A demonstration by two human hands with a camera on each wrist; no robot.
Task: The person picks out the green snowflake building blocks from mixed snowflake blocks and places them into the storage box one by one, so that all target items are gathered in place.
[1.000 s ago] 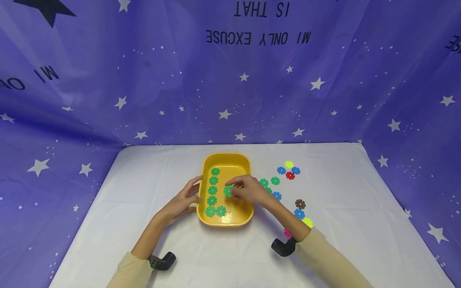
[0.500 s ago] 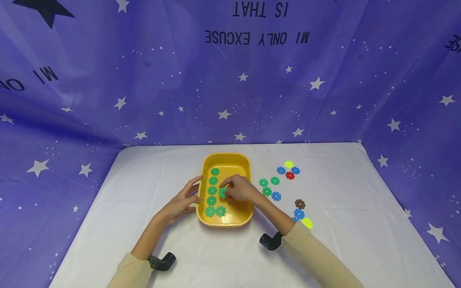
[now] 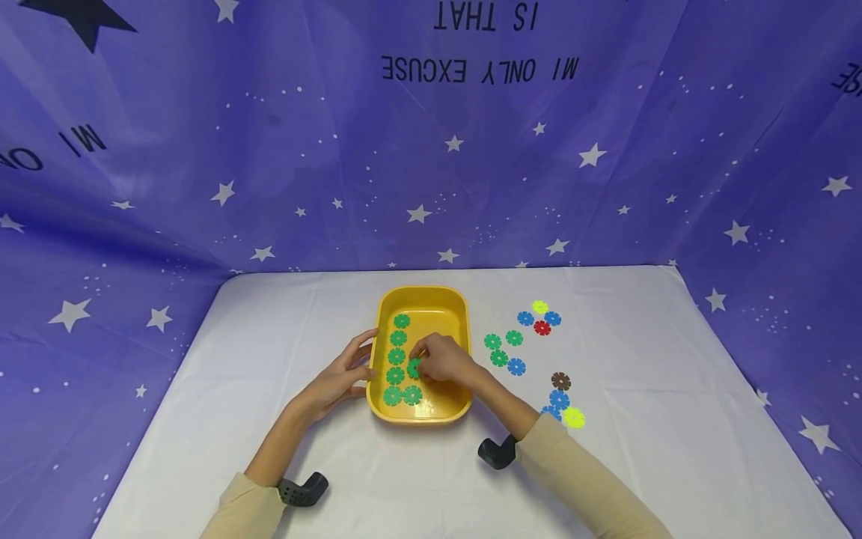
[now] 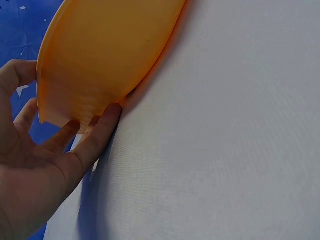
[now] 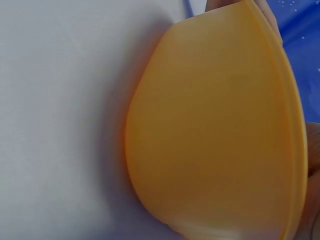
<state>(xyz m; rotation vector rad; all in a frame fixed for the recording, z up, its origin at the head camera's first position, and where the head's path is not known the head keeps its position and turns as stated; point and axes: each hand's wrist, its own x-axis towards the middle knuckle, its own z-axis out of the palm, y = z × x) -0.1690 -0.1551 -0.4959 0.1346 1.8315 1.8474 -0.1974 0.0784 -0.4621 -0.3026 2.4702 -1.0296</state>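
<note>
In the head view a yellow plastic tray (image 3: 438, 408) lies on the white-covered table. Several green snowflake building discs (image 3: 396, 356) form a column along its left side, and one more green disc (image 3: 412, 395) lies right of the column's bottom end. Over the tray floor my right hand (image 3: 443, 359) pinches another green snowflake disc (image 3: 414, 367), partly covered by the fingers, just above that lone disc. My left hand (image 3: 340, 374) rests on the tray's left side with spread fingers; in the left wrist view its fingertips (image 4: 114, 111) touch the yellow outer wall (image 4: 115, 50).
Right of the tray lie green discs (image 3: 498, 358) with a blue disc (image 3: 516, 367). Farther back is a yellow, blue and red cluster (image 3: 542, 328). A brown disc (image 3: 561, 381), blue discs and a yellow disc (image 3: 574, 418) lie near the right forearm. A purple starry curtain (image 3: 417, 172) stands behind.
My right hand has moved left and slightly toward me inside the tray, carrying the pinched green snowflake disc close to the column. My left hand stays at the tray's side.
</note>
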